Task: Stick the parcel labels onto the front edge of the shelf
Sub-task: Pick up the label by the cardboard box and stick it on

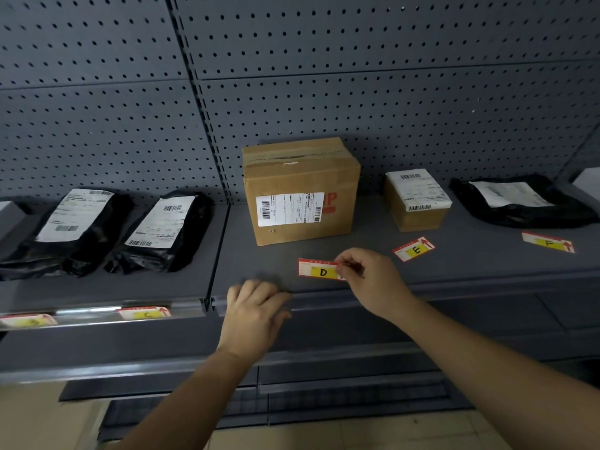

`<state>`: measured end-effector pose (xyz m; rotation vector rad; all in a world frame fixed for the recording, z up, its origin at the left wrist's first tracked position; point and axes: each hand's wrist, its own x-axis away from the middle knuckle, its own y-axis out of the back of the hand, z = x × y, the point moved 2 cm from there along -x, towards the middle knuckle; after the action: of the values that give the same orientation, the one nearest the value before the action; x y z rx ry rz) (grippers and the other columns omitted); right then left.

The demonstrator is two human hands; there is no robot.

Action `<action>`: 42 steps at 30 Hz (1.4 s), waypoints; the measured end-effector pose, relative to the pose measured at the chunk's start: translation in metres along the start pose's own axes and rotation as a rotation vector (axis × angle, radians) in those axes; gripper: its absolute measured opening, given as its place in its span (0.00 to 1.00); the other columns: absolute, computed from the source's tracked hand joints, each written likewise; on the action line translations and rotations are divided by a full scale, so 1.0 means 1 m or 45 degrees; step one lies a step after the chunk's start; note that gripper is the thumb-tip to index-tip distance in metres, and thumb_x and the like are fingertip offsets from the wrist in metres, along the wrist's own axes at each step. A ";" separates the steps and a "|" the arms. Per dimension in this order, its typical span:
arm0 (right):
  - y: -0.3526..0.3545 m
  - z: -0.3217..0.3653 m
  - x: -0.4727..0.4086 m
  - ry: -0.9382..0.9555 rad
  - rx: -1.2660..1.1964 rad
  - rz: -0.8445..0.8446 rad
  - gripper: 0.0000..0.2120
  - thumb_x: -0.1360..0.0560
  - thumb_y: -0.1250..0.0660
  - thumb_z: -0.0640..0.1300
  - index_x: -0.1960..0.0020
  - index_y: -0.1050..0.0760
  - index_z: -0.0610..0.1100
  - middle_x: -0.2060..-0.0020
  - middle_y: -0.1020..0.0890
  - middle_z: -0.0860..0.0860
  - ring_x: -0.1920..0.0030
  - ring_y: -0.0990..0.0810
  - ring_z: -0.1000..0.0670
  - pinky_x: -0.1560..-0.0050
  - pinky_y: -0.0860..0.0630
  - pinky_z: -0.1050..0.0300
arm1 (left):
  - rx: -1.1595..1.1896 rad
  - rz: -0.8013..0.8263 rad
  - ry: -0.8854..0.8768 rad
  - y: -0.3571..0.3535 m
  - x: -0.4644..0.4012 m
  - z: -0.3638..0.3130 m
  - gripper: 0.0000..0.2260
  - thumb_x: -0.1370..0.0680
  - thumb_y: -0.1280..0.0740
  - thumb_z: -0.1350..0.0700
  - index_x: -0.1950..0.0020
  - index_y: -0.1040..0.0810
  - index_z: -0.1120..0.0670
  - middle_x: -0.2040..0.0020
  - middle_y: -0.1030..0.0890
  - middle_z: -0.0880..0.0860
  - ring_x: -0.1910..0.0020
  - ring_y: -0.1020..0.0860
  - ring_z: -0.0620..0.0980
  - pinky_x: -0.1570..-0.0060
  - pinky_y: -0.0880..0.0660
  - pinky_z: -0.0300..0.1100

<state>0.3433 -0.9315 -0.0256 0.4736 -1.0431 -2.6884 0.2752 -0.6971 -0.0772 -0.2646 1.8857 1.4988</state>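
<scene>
My right hand [367, 280] pinches the right end of a red-and-yellow label marked D [319, 270], held just above the grey shelf [454, 254] near its front edge [422, 292]. My left hand [256, 310] rests on that front edge to the left, fingers apart and holding nothing. Label E [414, 249] and label F [548, 242] lie flat on the shelf further right. Label C [146, 313] and another label [26, 320] sit in the front rail of the left shelf section.
A large cardboard box [300, 190] stands behind label D, a smaller box [417, 199] to its right, a black mailer bag [519, 203] at far right. Two black mailer bags [168, 228] [71, 228] lie on the left section. Pegboard [324, 76] backs the shelf.
</scene>
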 end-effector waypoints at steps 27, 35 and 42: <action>-0.018 0.010 0.011 0.453 0.435 0.144 0.04 0.23 0.33 0.46 0.50 0.21 0.49 0.56 0.22 0.56 0.53 0.27 0.55 0.50 0.30 0.54 | 0.057 0.037 -0.133 -0.009 0.011 -0.004 0.15 0.30 0.29 0.65 0.46 0.18 0.52 0.54 0.21 0.50 0.55 0.27 0.53 0.55 0.37 0.45; -0.027 0.000 0.027 0.400 0.532 0.055 0.05 0.25 0.30 0.48 0.51 0.17 0.51 0.55 0.26 0.55 0.50 0.29 0.52 0.50 0.36 0.55 | 0.112 0.015 -0.131 -0.011 0.011 -0.002 0.13 0.29 0.28 0.64 0.47 0.17 0.53 0.54 0.21 0.50 0.55 0.27 0.52 0.55 0.33 0.45; -0.033 0.009 0.025 0.325 0.519 0.012 0.03 0.26 0.29 0.46 0.54 0.17 0.52 0.56 0.27 0.56 0.50 0.31 0.54 0.51 0.40 0.55 | 0.146 0.009 -0.117 -0.010 0.011 0.002 0.13 0.30 0.27 0.65 0.47 0.17 0.54 0.55 0.21 0.50 0.56 0.28 0.52 0.55 0.35 0.43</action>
<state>0.3136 -0.9101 -0.0471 0.8537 -1.5057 -2.3212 0.2735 -0.6959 -0.0919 -0.1335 1.8925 1.3782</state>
